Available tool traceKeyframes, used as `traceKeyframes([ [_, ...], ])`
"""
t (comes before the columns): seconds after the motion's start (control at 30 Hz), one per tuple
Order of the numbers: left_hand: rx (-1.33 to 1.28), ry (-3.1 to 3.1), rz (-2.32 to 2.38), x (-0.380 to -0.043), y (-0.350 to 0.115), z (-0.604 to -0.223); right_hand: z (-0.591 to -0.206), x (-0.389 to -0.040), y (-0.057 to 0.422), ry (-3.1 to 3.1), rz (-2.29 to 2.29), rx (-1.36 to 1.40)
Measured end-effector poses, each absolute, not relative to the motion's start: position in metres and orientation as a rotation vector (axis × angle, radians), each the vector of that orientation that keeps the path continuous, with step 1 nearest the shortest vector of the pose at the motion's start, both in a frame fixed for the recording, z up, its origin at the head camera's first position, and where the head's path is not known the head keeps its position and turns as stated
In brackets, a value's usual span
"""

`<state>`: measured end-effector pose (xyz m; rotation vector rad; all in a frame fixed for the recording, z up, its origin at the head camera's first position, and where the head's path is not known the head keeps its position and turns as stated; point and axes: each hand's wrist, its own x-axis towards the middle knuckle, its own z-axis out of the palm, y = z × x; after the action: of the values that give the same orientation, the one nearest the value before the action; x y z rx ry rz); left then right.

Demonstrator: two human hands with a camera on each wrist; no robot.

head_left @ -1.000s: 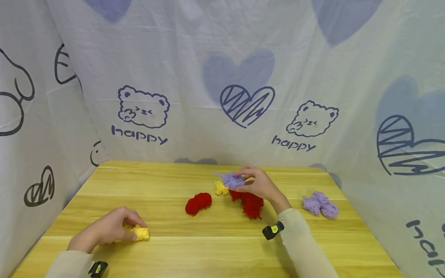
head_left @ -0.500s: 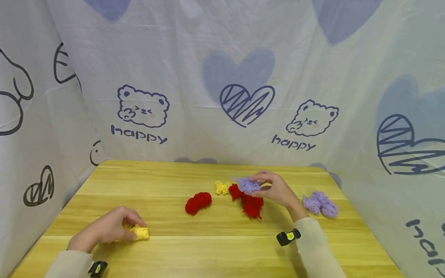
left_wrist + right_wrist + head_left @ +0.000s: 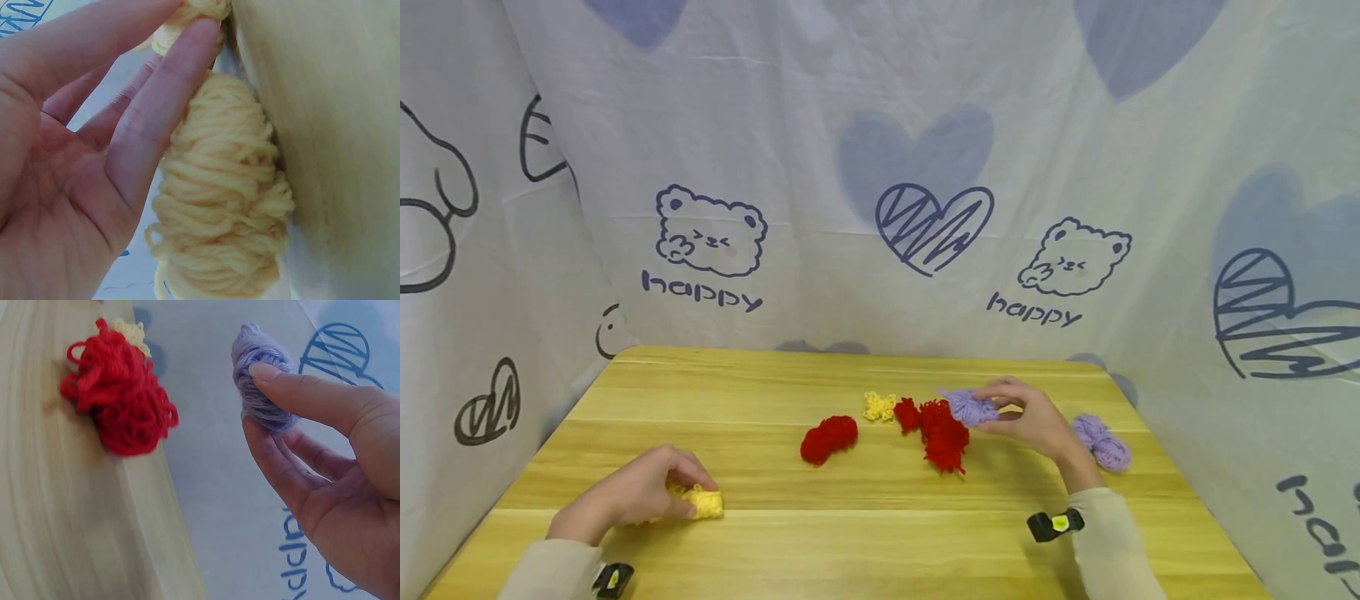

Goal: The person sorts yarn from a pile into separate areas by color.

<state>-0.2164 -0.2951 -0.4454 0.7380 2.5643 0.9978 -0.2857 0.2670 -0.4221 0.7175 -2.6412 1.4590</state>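
My left hand (image 3: 638, 493) rests low at the table's left, its thumb and fingers pinching a yellow yarn skein (image 3: 707, 503). In the left wrist view the skein's wound loops (image 3: 219, 194) bulge out below the fingers, close by the wood. Between thumb and fingertips, my right hand (image 3: 1033, 421) holds a small purple yarn bundle (image 3: 970, 407) with a loose end sticking out. The right wrist view has this purple yarn (image 3: 265, 394) raised off the table, apart from the red yarn (image 3: 128, 400).
Right of centre lie a red yarn pile (image 3: 945, 437), a small red tuft (image 3: 907, 414) and a small yellow yarn piece (image 3: 879, 407). A red skein (image 3: 828, 439) lies left of them. Beyond my right wrist is another purple skein (image 3: 1105, 443). A printed curtain (image 3: 820, 292) hangs behind the wooden table (image 3: 775, 550).
My right hand has carried the purple bundle rightward from beside the small yellow piece, past the red pile, uncovering the red tuft. My left hand has stayed put on the yellow skein.
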Motion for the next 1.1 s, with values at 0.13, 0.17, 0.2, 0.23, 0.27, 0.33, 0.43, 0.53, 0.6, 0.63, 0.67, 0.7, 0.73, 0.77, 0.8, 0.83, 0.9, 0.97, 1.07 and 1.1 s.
traceKeyframes([
  [0.13, 0.730, 2.572, 0.992, -0.217, -0.295, -0.446, -0.425, -0.282, 0.279, -2.650, 1.484, 0.689],
  [0.17, 0.730, 2.573, 0.990, -0.217, -0.295, -0.446, -0.426, -0.281, 0.282, -2.656, 1.490, 0.680],
  [0.2, 0.731, 2.575, 0.990, -0.217, -0.294, -0.446, -0.426, -0.280, 0.285, -2.663, 1.485, 0.672],
  [0.23, 0.732, 2.574, 0.990, -0.217, -0.294, -0.446, -0.427, -0.279, 0.287, -2.669, 1.477, 0.662],
  [0.27, 0.733, 2.576, 0.989, -0.217, -0.294, -0.446, -0.427, -0.278, 0.290, -2.672, 1.471, 0.657],
  [0.33, 0.736, 2.577, 0.989, -0.217, -0.294, -0.446, -0.428, -0.277, 0.294, -2.678, 1.450, 0.653],
  [0.43, 0.736, 2.575, 0.992, -0.216, -0.294, -0.446, -0.429, -0.275, 0.300, -2.691, 1.417, 0.632],
  [0.53, 0.733, 2.572, 0.995, -0.216, -0.295, -0.446, -0.430, -0.274, 0.305, -2.715, 1.388, 0.591],
  [0.6, 0.731, 2.568, 0.996, -0.216, -0.295, -0.446, -0.431, -0.273, 0.309, -2.729, 1.363, 0.564],
  [0.63, 0.730, 2.565, 0.998, -0.216, -0.295, -0.446, -0.432, -0.273, 0.311, -2.736, 1.348, 0.549],
  [0.67, 0.732, 2.564, 0.999, -0.216, -0.295, -0.447, -0.433, -0.274, 0.312, -2.743, 1.328, 0.543],
  [0.7, 0.733, 2.562, 1.002, -0.216, -0.295, -0.447, -0.433, -0.274, 0.314, -2.749, 1.310, 0.541],
  [0.73, 0.734, 2.559, 1.004, -0.216, -0.295, -0.447, -0.434, -0.274, 0.316, -2.756, 1.294, 0.530],
  [0.77, 0.735, 2.556, 1.006, -0.216, -0.295, -0.447, -0.434, -0.274, 0.318, -2.762, 1.276, 0.521],
  [0.8, 0.736, 2.554, 1.008, -0.217, -0.295, -0.447, -0.435, -0.275, 0.319, -2.768, 1.266, 0.506],
  [0.83, 0.739, 2.553, 1.010, -0.217, -0.295, -0.447, -0.436, -0.275, 0.321, -2.773, 1.262, 0.495],
  [0.9, 0.742, 2.553, 1.010, -0.217, -0.296, -0.447, -0.438, -0.276, 0.324, -2.788, 1.239, 0.473],
  [0.97, 0.745, 2.553, 1.010, -0.217, -0.296, -0.447, -0.440, -0.276, 0.327, -2.800, 1.217, 0.453],
  [1.07, 0.745, 2.553, 1.006, -0.217, -0.296, -0.447, -0.444, -0.277, 0.332, -2.813, 1.163, 0.437],
  [1.1, 0.745, 2.551, 1.006, -0.217, -0.295, -0.447, -0.445, -0.277, 0.334, -2.816, 1.151, 0.437],
])
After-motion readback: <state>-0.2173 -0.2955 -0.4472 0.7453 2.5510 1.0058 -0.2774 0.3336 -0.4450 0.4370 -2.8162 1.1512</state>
